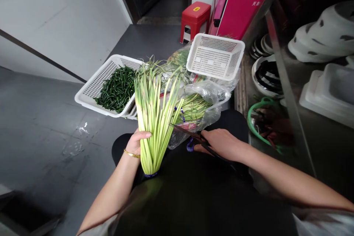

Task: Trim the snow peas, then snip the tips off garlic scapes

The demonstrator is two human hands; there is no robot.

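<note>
Left hand [136,143] grips the bundle of green stems [155,118], upright over the dark lap [193,195], blue band [151,174] round its foot! Right hand [222,141] grasps the scissors [190,132], tip right at the bundle's edge; touching or not, I can't tell. Just beyond, a clear bag [206,89] crowds in, the chilli basket [85,94] sits close on the left, and another white basket [214,57] lies further back. Metal shelf edge [287,94] hems in the right; leftward, grey floor [49,125] spreads wide!
</note>
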